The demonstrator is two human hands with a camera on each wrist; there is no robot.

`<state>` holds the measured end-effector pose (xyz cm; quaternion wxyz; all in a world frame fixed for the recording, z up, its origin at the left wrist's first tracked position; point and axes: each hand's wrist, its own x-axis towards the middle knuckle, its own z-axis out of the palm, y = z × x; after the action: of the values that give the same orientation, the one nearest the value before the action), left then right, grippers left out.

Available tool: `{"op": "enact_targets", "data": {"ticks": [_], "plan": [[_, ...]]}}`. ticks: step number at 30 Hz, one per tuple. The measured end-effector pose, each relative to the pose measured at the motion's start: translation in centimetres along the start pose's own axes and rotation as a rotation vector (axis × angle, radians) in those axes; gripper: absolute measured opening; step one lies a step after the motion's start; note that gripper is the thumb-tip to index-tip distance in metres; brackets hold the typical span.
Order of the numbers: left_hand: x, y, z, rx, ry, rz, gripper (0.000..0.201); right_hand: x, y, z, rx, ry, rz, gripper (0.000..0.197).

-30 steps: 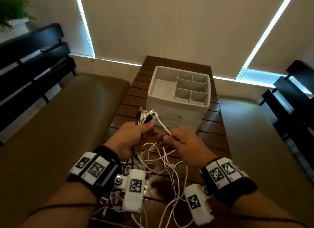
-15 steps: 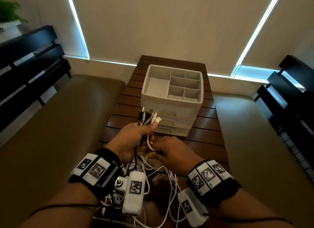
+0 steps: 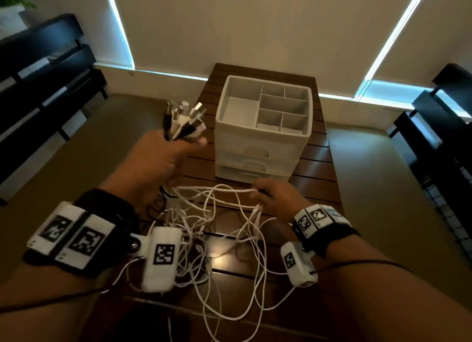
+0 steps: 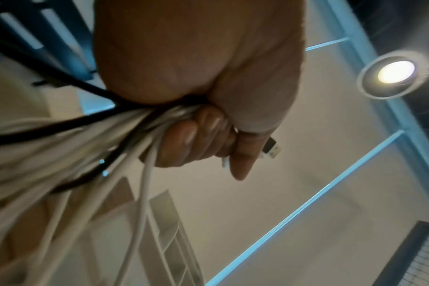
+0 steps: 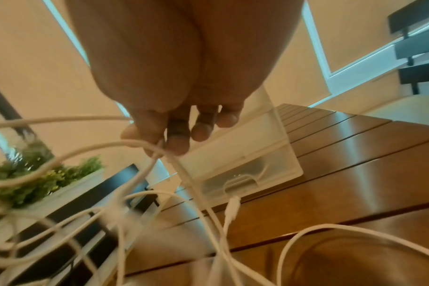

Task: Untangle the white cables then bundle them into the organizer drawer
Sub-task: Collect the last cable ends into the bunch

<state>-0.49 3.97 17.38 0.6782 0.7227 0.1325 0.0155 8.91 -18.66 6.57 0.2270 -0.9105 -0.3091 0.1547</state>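
My left hand is raised left of the white organizer and grips a bunch of white and black cables, their plug ends sticking up above the fist. In the left wrist view the fingers curl tight round the bundle. My right hand is low in front of the organizer's drawers and pinches white cable strands stretched toward the left hand. The right wrist view shows fingertips pinching a white cable. A tangle of white cables lies on the wooden table.
The organizer has an open divided top tray and shut drawers below. Tan cushioned benches flank the table. Black slatted seats stand at the far left and right. A plant sits at the left.
My left hand has risen and moved left with the plug bunch. My right hand has slid right along the white strands, pulling them out taut between the hands.
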Motion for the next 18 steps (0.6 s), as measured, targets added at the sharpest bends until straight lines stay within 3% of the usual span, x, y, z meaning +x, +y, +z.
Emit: {"op": "enact_targets", "data": {"ticks": [2, 4, 8, 11, 13, 14, 16, 18], "plan": [[-0.1, 1.3, -1.9, 0.117, 0.033, 0.029, 0.022, -0.4, 0.8, -0.7, 0.007, 0.016, 0.033, 0.023], [0.0, 1.9, -3.1, 0.257, 0.059, 0.060, 0.027, -0.6, 1.1, -1.3, 0.041, 0.065, 0.062, 0.019], [0.1, 2.1, -2.1, 0.002, -0.031, 0.097, 0.028, -0.5, -0.4, -1.7, 0.319, 0.157, 0.052, 0.013], [0.4, 1.8, -1.0, -0.091, -0.131, 0.131, 0.033, -0.5, -3.5, -1.1, 0.503, 0.042, -0.026, 0.054], [0.4, 1.9, -0.7, -0.116, -0.167, 0.124, 0.033, -0.3, -5.4, -0.2, 0.450, -0.018, -0.072, 0.066], [0.4, 2.0, -0.7, -0.117, -0.175, 0.118, 0.034, 0.0, -5.9, 0.3, 0.381, -0.016, -0.094, 0.057], [0.3, 2.5, -0.9, -0.099, -0.164, 0.109, 0.034, 0.7, -5.9, 0.8, 0.228, 0.005, -0.119, 0.020], [0.1, 3.1, -1.7, -0.090, -0.143, 0.113, 0.034, 1.1, -4.5, 0.8, 0.156, -0.010, -0.096, 0.009]]}}
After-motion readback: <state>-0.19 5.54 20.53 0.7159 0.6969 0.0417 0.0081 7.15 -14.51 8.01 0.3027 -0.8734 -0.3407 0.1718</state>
